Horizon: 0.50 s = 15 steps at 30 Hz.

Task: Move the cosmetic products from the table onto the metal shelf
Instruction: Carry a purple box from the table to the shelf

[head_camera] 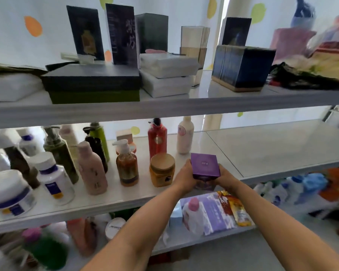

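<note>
A small purple box (205, 165) is gripped between the two hands, just to the right of the orange jar (161, 171) on the middle board of the metal shelf (272, 149). It is clasped from both sides. The left hand (185, 178) is curled round the face nearest the jar, and the right hand (223, 178) round the face farthest from it, with the top seen uncovered above the fingers. The box is a squat cardboard cube with sharp edges, a matt violet skin and a small pale mark on top. Its base is hidden by the hands, so it cannot be told whether the glossy white board is touched; a purple reflection is seen there. The jar is round, with a golden lid. Both bare forearms are stretched forward and angled towards each other. Behind the jar a red bottle (157, 140) is stood upright, and behind and right of the jar a pale pink bottle (185, 137).
</note>
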### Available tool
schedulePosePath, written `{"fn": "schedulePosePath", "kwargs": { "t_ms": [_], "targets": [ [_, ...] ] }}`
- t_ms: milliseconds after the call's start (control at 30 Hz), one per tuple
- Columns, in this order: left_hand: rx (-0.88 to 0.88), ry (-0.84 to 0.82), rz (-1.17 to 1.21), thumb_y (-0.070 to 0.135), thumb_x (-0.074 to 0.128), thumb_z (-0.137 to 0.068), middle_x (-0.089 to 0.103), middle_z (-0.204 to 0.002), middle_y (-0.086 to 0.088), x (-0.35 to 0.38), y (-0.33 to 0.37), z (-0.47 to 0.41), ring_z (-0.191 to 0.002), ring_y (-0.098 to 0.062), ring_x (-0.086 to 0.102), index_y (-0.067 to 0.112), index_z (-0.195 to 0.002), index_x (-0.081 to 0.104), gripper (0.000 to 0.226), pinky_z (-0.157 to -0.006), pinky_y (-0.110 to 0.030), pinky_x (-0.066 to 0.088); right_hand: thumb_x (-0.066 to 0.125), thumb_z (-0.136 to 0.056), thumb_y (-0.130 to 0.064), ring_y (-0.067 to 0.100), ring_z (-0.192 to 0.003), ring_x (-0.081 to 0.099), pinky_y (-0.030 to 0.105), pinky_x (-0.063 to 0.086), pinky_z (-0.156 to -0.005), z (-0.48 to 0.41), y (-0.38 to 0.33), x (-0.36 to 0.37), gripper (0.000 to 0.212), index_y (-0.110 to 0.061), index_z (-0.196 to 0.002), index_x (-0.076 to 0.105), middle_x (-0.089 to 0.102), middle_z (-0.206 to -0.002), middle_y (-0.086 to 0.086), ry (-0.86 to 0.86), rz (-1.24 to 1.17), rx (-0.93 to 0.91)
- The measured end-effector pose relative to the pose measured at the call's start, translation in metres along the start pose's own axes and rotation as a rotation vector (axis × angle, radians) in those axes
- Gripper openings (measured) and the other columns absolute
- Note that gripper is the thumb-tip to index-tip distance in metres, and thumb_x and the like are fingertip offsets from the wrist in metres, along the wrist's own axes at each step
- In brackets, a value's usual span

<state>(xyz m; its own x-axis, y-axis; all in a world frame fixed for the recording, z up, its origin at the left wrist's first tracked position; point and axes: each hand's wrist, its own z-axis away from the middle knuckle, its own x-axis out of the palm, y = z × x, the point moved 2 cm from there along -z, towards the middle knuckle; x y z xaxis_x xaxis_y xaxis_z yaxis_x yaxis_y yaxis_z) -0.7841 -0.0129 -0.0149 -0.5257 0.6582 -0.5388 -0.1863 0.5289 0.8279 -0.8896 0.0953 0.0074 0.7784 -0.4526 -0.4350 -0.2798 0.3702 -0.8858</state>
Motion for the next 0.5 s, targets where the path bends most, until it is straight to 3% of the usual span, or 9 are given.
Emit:
{"fn": "schedulePosePath", "kwargs": {
  "t_ms": [133,233,300,367,500],
  "targets": [
    [-0.115,0.03,0.023,0.027,0.077,-0.077,0.059,-0.115,0.004,0.012,-0.018,-0.024,-0.106,-0.014,0.059,0.025,-0.125,0.041,0.06,-0.09,-0.031,0.051,0.075,-0.053,-0.01,0.029,-0.106,0.062,0.043,0.053,-0.09,-0.025,0.004,-0.003,0.061,-0.014,-0.112,0.059,0.067,-0.106,0.009,-0.053,-0.005,0.01],
    [-0.194,0.098,0.035,0.032,0.071,-0.083,0.06,-0.106,0.007,0.014,-0.025,-0.044,-0.099,-0.012,0.06,0.027,-0.119,0.043,0.046,-0.08,-0.024,0.05,0.072,-0.065,0.008,0.018,-0.095,0.06,0.03,0.051,-0.082,-0.046,0.001,-0.007,0.049,-0.024,-0.097,0.054,0.062,-0.097,0.0,-0.115,-0.012,0.005],
    [-0.243,0.161,0.051,0.035,0.068,-0.085,0.061,-0.104,0.005,0.013,-0.028,-0.055,-0.095,-0.012,0.061,0.025,-0.119,0.042,0.044,-0.078,-0.024,0.051,0.069,-0.07,0.016,0.019,-0.097,0.057,0.033,0.05,-0.085,-0.064,0.002,-0.009,0.052,-0.027,-0.095,0.051,0.06,-0.097,-0.001,-0.156,0.009,-0.019],
    [-0.295,0.221,0.081,0.037,0.066,-0.087,0.061,-0.104,0.003,0.013,-0.029,-0.064,-0.095,-0.014,0.061,0.022,-0.119,0.041,0.043,-0.079,-0.026,0.053,0.072,-0.069,0.012,0.018,-0.097,0.057,0.036,0.05,-0.09,-0.084,0.004,-0.012,0.052,-0.028,-0.096,0.052,0.061,-0.102,0.002,-0.208,0.005,-0.068],
    [-0.388,0.273,0.063,0.043,0.059,-0.091,0.06,-0.104,0.004,0.011,-0.028,-0.081,-0.095,-0.011,0.06,0.024,-0.119,0.042,0.039,-0.083,-0.025,0.05,0.073,-0.074,0.005,0.012,-0.093,0.054,0.031,0.045,-0.09,-0.108,-0.001,-0.019,0.047,-0.025,-0.101,0.048,0.056,-0.098,-0.003,-0.298,0.009,-0.157]
  ]
}}
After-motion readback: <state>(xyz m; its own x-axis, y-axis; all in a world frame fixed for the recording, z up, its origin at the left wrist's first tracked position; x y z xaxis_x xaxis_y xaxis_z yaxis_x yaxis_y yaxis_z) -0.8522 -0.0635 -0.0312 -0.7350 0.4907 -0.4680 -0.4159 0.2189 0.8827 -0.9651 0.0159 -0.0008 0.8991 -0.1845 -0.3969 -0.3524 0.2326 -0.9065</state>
